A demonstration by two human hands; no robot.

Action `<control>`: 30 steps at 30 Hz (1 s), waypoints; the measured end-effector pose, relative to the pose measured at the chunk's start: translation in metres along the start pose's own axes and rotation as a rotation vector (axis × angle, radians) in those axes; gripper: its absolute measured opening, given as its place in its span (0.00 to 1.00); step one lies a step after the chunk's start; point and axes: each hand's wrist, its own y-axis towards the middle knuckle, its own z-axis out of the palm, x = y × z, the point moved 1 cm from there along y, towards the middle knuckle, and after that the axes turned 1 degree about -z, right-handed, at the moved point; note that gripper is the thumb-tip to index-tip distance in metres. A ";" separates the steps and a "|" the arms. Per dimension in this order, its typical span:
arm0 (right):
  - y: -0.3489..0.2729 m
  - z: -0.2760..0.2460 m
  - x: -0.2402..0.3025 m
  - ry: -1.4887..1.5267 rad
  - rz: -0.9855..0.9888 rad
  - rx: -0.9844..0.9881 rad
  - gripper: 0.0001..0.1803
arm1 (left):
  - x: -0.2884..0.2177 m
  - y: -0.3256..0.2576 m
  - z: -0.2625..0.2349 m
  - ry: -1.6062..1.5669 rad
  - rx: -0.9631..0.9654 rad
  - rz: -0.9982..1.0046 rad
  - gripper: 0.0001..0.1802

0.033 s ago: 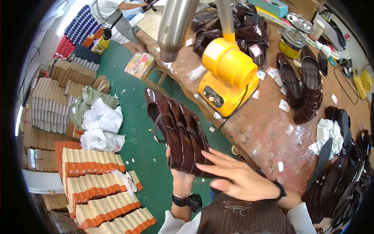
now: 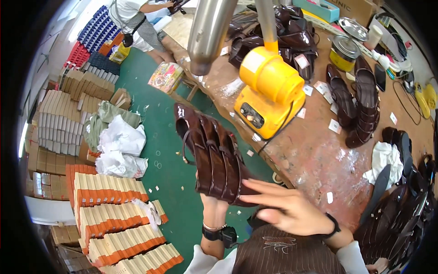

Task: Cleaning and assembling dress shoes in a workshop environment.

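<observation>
A glossy dark-brown strappy shoe (image 2: pixel 218 160) is held up in front of me, above the green floor, its pointed end away from me. My left hand (image 2: pixel 213 204) grips it from below and behind. Most of that hand's fingers are hidden by the shoe. My right hand (image 2: pixel 292 210) lies flat with fingers stretched out, the fingertips touching the shoe's near right edge; its thumb is slightly blurred. Just beyond, on the workbench, stands a yellow machine (image 2: pixel 269 91) with a knob panel and a metal tube (image 2: pixel 210 36) in front of it.
The brown workbench (image 2: pixel 310 160) runs along my right. On it are a pair of brown shoes (image 2: pixel 365 100), shoe piles (image 2: pixel 296 41), a glass jar (image 2: pixel 344 51) and white paper (image 2: pixel 383 157). Stacked boxes (image 2: pixel 109 192) and white bags (image 2: pixel 121 137) stand left. Another person (image 2: pixel 132 20) works far off.
My right hand has slid slightly to the right and down along the shoe's edge. The shoe has shifted a little with my left hand still holding it.
</observation>
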 end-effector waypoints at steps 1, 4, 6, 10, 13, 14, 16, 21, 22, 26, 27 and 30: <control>-0.010 -0.012 0.003 0.073 0.111 -0.092 0.19 | -0.001 0.009 0.005 -0.025 0.072 -0.053 0.25; -0.043 -0.043 0.005 0.029 0.281 -0.461 0.17 | 0.003 0.030 0.015 0.047 0.158 -0.088 0.24; -0.068 -0.058 0.002 0.044 0.400 -0.694 0.15 | 0.008 0.042 0.021 0.101 0.057 -0.073 0.25; -0.114 -0.080 -0.006 0.017 0.470 -0.953 0.17 | 0.015 0.059 0.036 0.076 0.089 -0.096 0.26; -0.137 -0.090 -0.011 -0.064 0.540 -1.051 0.19 | 0.013 0.068 0.044 0.054 0.144 -0.090 0.27; -0.142 -0.093 -0.012 -0.056 0.536 -1.072 0.19 | 0.012 0.071 0.046 0.009 0.214 -0.103 0.27; -0.147 -0.097 -0.012 -0.046 0.539 -1.100 0.19 | 0.009 0.076 0.047 0.022 0.155 -0.064 0.27; -0.146 -0.103 -0.013 -0.090 0.536 -1.099 0.18 | 0.003 0.084 0.054 0.000 0.266 0.031 0.27; -0.145 -0.103 -0.013 -0.135 0.535 -1.092 0.19 | 0.002 0.084 0.054 0.042 0.168 0.057 0.26; -0.143 -0.104 -0.014 -0.158 0.569 -1.067 0.18 | 0.000 0.083 0.058 0.035 0.090 0.101 0.25; -0.143 -0.104 -0.014 -0.160 0.562 -1.068 0.18 | 0.000 0.083 0.058 0.034 0.089 0.102 0.25; -0.143 -0.104 -0.013 -0.173 0.560 -1.058 0.18 | -0.001 0.089 0.052 -0.027 -0.133 0.135 0.24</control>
